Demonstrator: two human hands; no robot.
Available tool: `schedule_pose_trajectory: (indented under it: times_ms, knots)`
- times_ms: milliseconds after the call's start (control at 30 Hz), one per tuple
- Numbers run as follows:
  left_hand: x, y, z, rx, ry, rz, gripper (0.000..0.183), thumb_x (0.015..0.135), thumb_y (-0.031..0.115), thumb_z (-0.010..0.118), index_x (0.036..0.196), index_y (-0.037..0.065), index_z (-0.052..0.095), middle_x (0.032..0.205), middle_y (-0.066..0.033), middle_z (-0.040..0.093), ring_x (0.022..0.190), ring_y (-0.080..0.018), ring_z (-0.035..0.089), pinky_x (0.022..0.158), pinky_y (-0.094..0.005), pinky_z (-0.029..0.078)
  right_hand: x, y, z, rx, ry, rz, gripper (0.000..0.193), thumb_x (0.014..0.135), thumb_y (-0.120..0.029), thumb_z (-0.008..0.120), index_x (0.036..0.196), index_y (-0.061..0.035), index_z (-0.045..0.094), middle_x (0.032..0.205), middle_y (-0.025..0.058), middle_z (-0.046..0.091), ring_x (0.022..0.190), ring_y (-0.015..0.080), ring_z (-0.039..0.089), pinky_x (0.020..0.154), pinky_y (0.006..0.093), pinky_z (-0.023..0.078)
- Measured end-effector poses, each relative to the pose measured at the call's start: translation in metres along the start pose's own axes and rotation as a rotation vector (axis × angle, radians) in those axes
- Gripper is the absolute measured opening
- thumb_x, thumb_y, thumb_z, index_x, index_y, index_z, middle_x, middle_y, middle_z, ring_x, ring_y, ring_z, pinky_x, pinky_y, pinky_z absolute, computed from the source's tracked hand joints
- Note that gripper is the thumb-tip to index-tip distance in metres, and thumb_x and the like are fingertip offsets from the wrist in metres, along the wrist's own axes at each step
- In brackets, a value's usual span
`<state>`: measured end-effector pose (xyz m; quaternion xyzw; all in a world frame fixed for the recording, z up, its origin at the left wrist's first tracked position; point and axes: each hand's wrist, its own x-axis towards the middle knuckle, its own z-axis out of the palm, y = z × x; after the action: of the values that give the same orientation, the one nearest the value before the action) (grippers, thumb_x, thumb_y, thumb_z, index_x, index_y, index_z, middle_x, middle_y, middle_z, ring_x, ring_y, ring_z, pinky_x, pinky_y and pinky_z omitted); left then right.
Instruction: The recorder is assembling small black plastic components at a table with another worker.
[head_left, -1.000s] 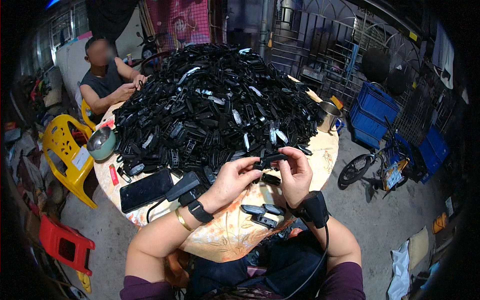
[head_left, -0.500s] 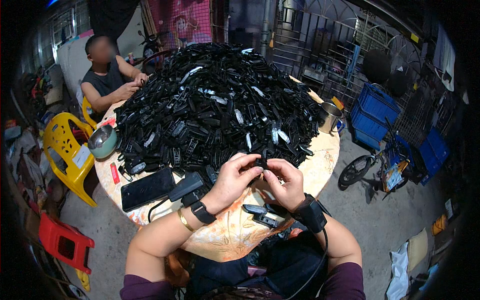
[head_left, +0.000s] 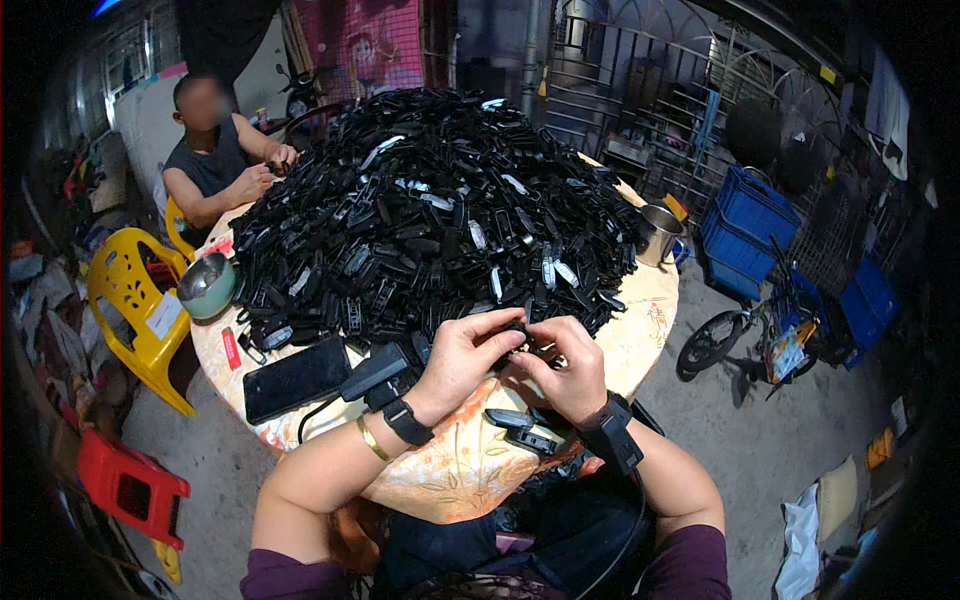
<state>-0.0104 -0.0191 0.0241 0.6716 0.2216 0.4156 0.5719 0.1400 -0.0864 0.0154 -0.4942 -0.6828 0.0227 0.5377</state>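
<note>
My left hand pinches a small black plastic part between thumb and fingers at the front of the pile. Closed on the same part from the other side is my right hand, thumb and fingertips touching it. The part's exact kind is mostly hidden by my fingers. Behind my hands rises a big heap of black plastic pieces, some with shiny silver faces. Below my right hand, a couple of long black pieces with glossy faces lie on the patterned tablecloth.
Left of my hands lie a black phone and a black cabled device. A green bowl and metal mug stand at the table's sides. Another person handles pieces at the far left. Yellow chair, red stool, blue crates and bicycle surround the table.
My right hand and wrist have turned slightly, its thumb shifting in toward the black part. My left hand stays nearly in place. The other person's hands have moved a little.
</note>
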Motion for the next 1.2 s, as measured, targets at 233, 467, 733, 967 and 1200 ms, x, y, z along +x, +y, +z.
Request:
schedule_pose_trajectory:
  times_ms: [233, 467, 733, 967, 1200]
  knots:
    - [0.003, 0.010, -0.007, -0.126, -0.116, -0.077, 0.025, 0.085, -0.001, 0.054, 0.109, -0.001, 0.061, 0.102, -0.0089, 0.065, 0.093, -0.0129, 0.060, 0.083, -0.0254, 0.048, 0.000, 0.009, -0.007, 0.296, -0.209, 0.252, 0.031, 0.076, -0.016, 0.071, 0.100, 0.0020, 0.062, 0.089, 0.0128, 0.063, 0.073, 0.0188, 0.062, 0.064, 0.0282, 0.050]
    - [0.001, 0.015, -0.008, -0.006, -0.157, 0.034, 0.022, 0.084, 0.001, 0.056, 0.105, -0.002, 0.063, 0.101, -0.0086, 0.065, 0.091, -0.0110, 0.060, 0.082, -0.0251, 0.048, 0.002, 0.005, -0.012, 0.067, -0.174, 0.033, 0.026, 0.075, -0.016, 0.071, 0.093, 0.0012, 0.066, 0.083, 0.0155, 0.065, 0.073, 0.0248, 0.063, 0.065, 0.0319, 0.049]
    - [-0.005, 0.016, 0.004, 0.596, -0.340, 0.235, 0.043, 0.076, 0.016, 0.070, 0.114, 0.002, 0.056, 0.089, -0.0164, 0.065, 0.075, -0.0191, 0.065, 0.067, -0.0302, 0.052, 0.019, 0.051, -0.042, 0.219, -0.148, 0.384, 0.025, 0.086, -0.019, 0.061, 0.101, 0.0012, 0.064, 0.090, 0.0091, 0.066, 0.083, 0.0111, 0.060, 0.072, 0.0255, 0.049]
    - [-0.009, 0.001, 0.010, 0.699, -0.412, 0.435, 0.020, 0.077, 0.022, 0.066, 0.084, 0.002, 0.065, 0.077, -0.0112, 0.060, 0.079, -0.0280, 0.053, 0.073, -0.0385, 0.043, 0.012, 0.045, -0.018, -0.345, -0.172, -0.056, 0.026, 0.071, -0.005, 0.064, 0.097, -0.0062, 0.064, 0.104, 0.0092, 0.060, 0.096, 0.0289, 0.054, 0.083, 0.0365, 0.046]
    - [0.008, -0.011, -0.011, 1.143, 0.111, 0.398, 0.027, 0.068, 0.013, 0.072, 0.090, 0.001, 0.063, 0.092, -0.0115, 0.052, 0.091, -0.0288, 0.046, 0.080, -0.0369, 0.041, 0.016, 0.063, -0.015, -0.440, -0.188, -0.090, 0.027, 0.067, 0.002, 0.064, 0.092, -0.0051, 0.065, 0.097, 0.0091, 0.061, 0.090, 0.0277, 0.055, 0.079, 0.0351, 0.047]
